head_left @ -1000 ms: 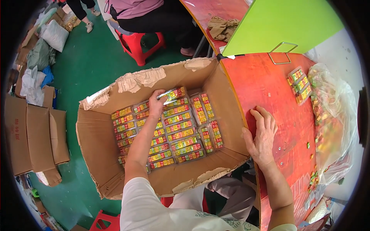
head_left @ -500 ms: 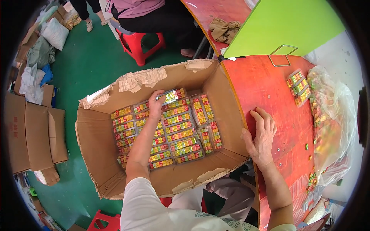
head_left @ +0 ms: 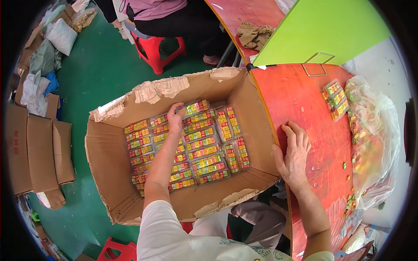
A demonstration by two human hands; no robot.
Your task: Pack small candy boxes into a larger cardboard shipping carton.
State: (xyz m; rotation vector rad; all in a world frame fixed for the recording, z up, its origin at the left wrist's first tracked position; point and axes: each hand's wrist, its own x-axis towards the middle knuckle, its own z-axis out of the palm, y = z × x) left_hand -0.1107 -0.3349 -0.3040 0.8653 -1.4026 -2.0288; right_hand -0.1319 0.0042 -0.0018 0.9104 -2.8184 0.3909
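My left hand (head_left: 176, 117) reaches into a large open cardboard box (head_left: 104, 163) at its far side. Its fingers are closed on the left end of a clear plastic tray (head_left: 197, 107) packed with small red, yellow and green pieces. Below and beside it, several similar filled trays (head_left: 202, 142) lie in rows, two of them turned lengthwise at the box's right side. My forearm hides part of the rows. My right hand (head_left: 294, 156) lies on the red table (head_left: 322, 152) beside the box, fingers apart and slightly bent, holding nothing.
A clear bag (head_left: 379, 143) of small coloured pieces lies on the table's right, with a filled tray (head_left: 335, 99) beside it and loose pieces nearby. A green panel (head_left: 322, 32) stands behind. A person (head_left: 170, 19) sits on a red stool (head_left: 156, 52). Flattened cartons (head_left: 39, 152) stand left.
The tray at my left hand was tilted and catching the light; now it lies flatter against the others. My right hand has hardly moved. The person standing at the back has shifted rightward.
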